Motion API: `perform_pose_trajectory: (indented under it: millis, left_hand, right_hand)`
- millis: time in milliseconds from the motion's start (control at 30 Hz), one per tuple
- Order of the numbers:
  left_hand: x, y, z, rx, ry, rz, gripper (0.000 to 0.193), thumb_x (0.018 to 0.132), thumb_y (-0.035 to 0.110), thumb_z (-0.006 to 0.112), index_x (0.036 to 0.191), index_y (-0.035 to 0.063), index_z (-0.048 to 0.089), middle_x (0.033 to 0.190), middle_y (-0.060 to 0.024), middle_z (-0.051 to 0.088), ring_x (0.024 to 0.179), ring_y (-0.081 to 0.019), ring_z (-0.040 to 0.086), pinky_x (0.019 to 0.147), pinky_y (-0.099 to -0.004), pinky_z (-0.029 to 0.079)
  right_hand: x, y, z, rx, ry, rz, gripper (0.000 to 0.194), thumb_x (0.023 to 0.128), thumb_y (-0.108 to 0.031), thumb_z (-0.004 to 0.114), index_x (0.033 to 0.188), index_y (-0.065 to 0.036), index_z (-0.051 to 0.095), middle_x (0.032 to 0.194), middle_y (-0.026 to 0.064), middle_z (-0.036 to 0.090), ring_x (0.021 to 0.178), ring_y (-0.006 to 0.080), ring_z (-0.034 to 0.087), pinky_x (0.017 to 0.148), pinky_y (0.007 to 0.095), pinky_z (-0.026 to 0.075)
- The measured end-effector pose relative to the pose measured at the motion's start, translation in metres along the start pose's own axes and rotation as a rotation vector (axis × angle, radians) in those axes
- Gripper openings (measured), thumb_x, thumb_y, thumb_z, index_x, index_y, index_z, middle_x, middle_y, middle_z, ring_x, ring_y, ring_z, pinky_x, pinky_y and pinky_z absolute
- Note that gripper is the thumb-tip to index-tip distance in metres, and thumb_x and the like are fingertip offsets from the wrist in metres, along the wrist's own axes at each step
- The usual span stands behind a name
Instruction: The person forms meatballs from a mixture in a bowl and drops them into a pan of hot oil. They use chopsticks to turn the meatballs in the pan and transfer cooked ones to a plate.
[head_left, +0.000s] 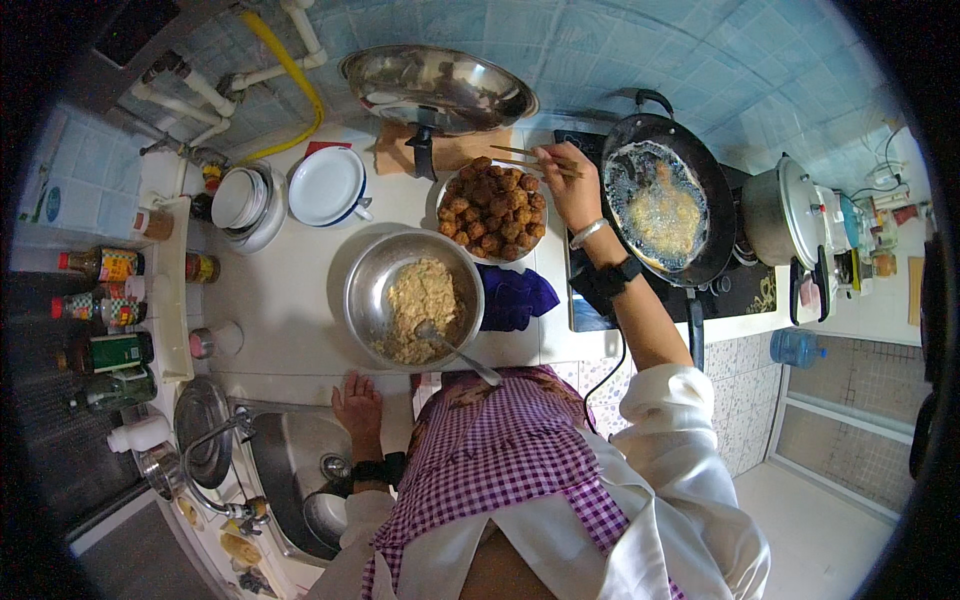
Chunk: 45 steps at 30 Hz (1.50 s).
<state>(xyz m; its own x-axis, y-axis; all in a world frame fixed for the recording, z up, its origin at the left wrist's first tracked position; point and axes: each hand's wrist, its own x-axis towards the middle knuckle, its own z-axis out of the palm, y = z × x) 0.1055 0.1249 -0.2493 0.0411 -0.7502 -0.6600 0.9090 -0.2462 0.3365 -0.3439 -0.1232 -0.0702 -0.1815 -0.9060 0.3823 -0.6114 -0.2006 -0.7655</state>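
Note:
My right hand (571, 180) holds a pair of wooden chopsticks (517, 155), their tips over the far side of a plate piled with browned fried balls (491, 210). Right of that hand, a black frying pan (716, 217) holds bubbling oil with pale golden pieces (664, 214) frying in it. My left hand (358, 405) rests near the counter's front edge beside the sink, fingers spread and holding nothing. In front of me stands a steel mixing bowl (364, 300) of pale, lumpy mixture (424, 300). A metal spoon (457, 349) leans in it, handle over the rim.
A dark blue cloth (517, 298) lies between bowl and cooktop (592, 300). A large steel lid (442, 90) leans against the tiled wall. White enamel plate (326, 184) and stacked bowls (244, 199) stand back left. The sink (289, 442) is at left, a pressure cooker (780, 210) at right.

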Motion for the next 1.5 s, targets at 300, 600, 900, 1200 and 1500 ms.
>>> perform_pose_trajectory:
  millis: [300,600,900,1200,1500]
  left_hand:
    - [-0.003,-0.001,0.004,0.077,0.101,0.040,0.056,0.092,0.054,0.044,0.118,0.0057,0.058,0.099,-0.0084,0.063,0.088,-0.0222,0.058,0.069,-0.0355,0.048]
    - [0.001,-0.003,0.002,0.076,0.064,0.031,0.055,0.092,0.054,0.047,0.118,0.0066,0.058,0.096,-0.0073,0.063,0.087,-0.0210,0.058,0.068,-0.0345,0.048]
    - [0.000,0.001,-0.002,0.025,-0.082,-0.014,0.055,0.094,0.052,0.044,0.118,0.0057,0.060,0.099,-0.0095,0.067,0.087,-0.0217,0.063,0.070,-0.0369,0.053]
    - [0.000,0.001,-0.003,0.003,-0.133,-0.002,0.055,0.095,0.051,0.041,0.120,0.0046,0.058,0.101,-0.0116,0.067,0.088,-0.0236,0.064,0.070,-0.0371,0.054]
    - [-0.001,-0.003,0.000,0.081,-0.008,0.031,0.056,0.094,0.053,0.045,0.121,0.0044,0.055,0.096,-0.0082,0.063,0.087,-0.0213,0.060,0.068,-0.0346,0.052]
  right_hand:
    - [0.012,0.014,0.026,-0.339,-0.343,-0.385,0.017,0.086,-0.018,0.062,0.094,-0.003,0.065,0.090,0.0105,0.063,0.077,0.0336,0.063,0.066,0.0399,0.051]
    - [0.012,0.018,0.017,-0.322,-0.361,-0.382,0.017,0.086,-0.019,0.061,0.096,-0.006,0.065,0.092,0.0114,0.063,0.078,0.0341,0.063,0.066,0.0411,0.051]
    - [0.000,-0.024,-0.008,0.077,-0.332,-0.216,0.015,0.087,-0.015,0.063,0.091,-0.001,0.066,0.088,0.0164,0.064,0.074,0.0330,0.064,0.067,0.0384,0.050]
    - [-0.012,-0.014,0.028,0.129,-0.462,-0.102,0.029,0.088,-0.028,0.065,0.087,0.000,0.067,0.085,0.0184,0.067,0.077,0.0326,0.065,0.071,0.0394,0.050]
    - [-0.017,-0.020,0.018,0.112,-0.328,-0.081,0.028,0.090,-0.024,0.061,0.083,0.003,0.065,0.085,0.0214,0.065,0.077,0.0389,0.062,0.071,0.0418,0.050]
